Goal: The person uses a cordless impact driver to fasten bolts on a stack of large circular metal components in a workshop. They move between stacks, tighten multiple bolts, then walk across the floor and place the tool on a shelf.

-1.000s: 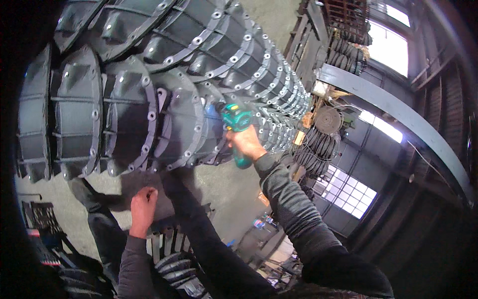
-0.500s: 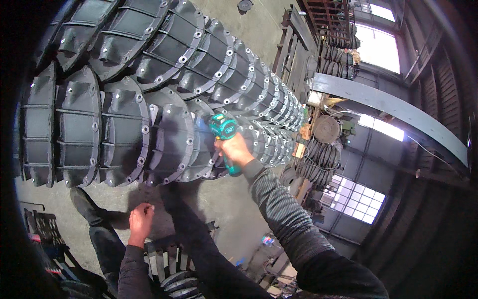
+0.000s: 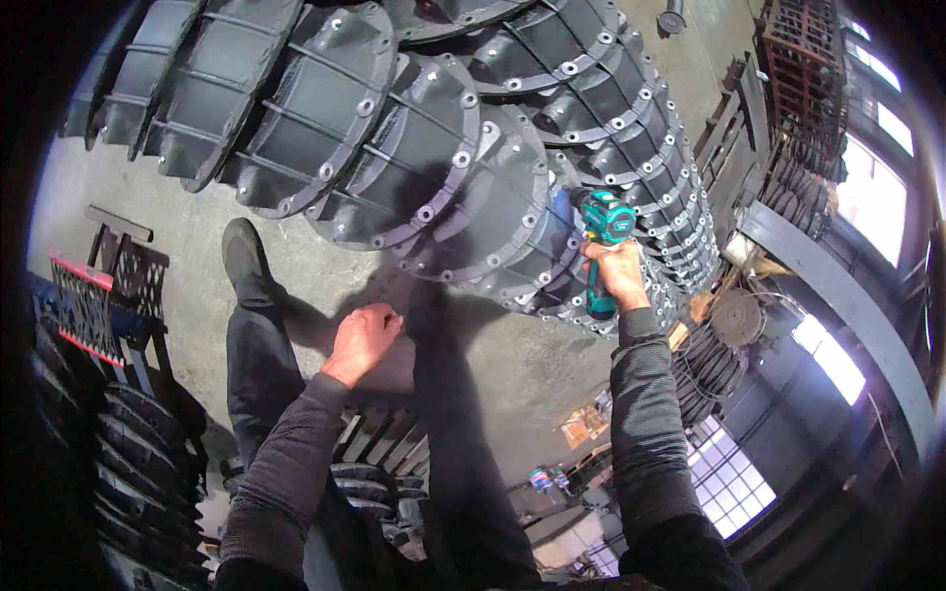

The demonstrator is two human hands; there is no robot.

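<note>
My right hand is wrapped round the grip of a teal and black cordless drill. The drill's nose points left, at the dark grey, ribbed curved panels standing in long overlapping rows. Its tip is close to one panel; whether it touches, I cannot tell. Bolt holes with pale rings line the panels' curved flanges. My left hand hangs over the floor in front of the rows, apart from them. Its fingers are curled together, and what they hold, if anything, is hidden.
Below my left hand stands a slatted metal frame by my legs. At the left is a perforated rack with red edges, with dark curved parts beneath it. A large grey curved beam rises at the right.
The view has swung, so the panels and both hands sit further right in it, and more floor shows at the left. My right hand still grips the drill; my left hand stays curled.
</note>
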